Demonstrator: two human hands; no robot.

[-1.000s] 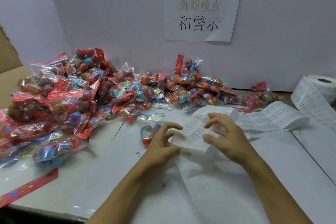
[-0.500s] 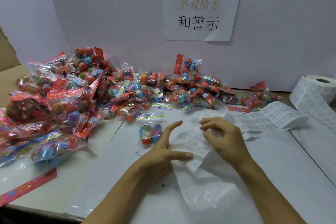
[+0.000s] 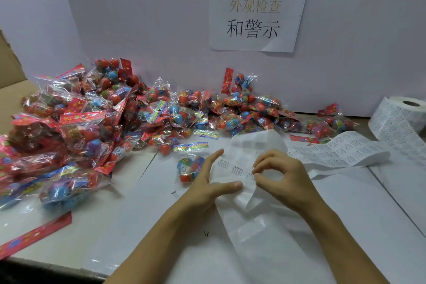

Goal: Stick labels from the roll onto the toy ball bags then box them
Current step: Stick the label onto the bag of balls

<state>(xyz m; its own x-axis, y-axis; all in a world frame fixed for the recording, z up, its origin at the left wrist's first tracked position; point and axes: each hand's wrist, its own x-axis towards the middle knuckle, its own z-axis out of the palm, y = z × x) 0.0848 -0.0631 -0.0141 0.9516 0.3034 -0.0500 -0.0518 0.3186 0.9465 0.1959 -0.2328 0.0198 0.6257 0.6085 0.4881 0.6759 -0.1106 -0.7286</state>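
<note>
A white label strip [image 3: 341, 152] runs from the roll [image 3: 401, 120] at the right edge across the table to my hands. My left hand [image 3: 207, 182] lies flat on the strip's backing, fingers straight, thumb pressing the paper. My right hand [image 3: 279, 177] pinches a small label at the strip's edge between thumb and forefinger. One toy ball bag [image 3: 190, 167] lies just left of my left hand. A big heap of toy ball bags [image 3: 96, 120] covers the table's left and back.
A brown cardboard box [image 3: 11, 90] stands at the far left edge. A paper sign [image 3: 255, 14] hangs on the white back wall. Empty backing paper [image 3: 260, 237] trails toward me. A loose red header card [image 3: 34, 235] lies near the front left edge.
My left hand has opened and flattened onto the strip. My right hand has drawn its fingers in and now pinches a label. The strip's folded end has lifted and shifted.
</note>
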